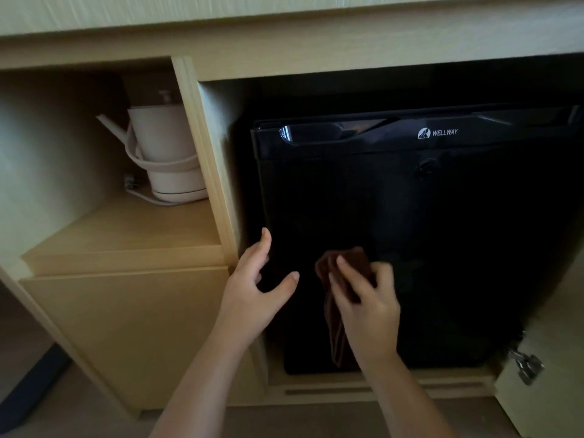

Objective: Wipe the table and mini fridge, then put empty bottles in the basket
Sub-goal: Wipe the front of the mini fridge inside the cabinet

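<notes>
One text can be read: the brand word "WELLWAY" [445, 132], in pale capitals on the glossy top strip of the black fridge [410, 235] door. It sits right of the recessed handle [316, 133], with a small round pale emblem [423, 133] just left of it.

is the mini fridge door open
No, the mini fridge door sits flat and closed while the right hand holds a brown cloth against it.

**Stuff you can't really make out**

The mini fridge [442, 232] runs off the right edge, and its lower front is just black. The kettle [161, 147] sits partly behind the cabinet divider [205, 153]. The right hand [366, 308] covers the middle of the cloth [339, 330]. Can't tell if the left hand [252, 292] touches the fridge.
</notes>
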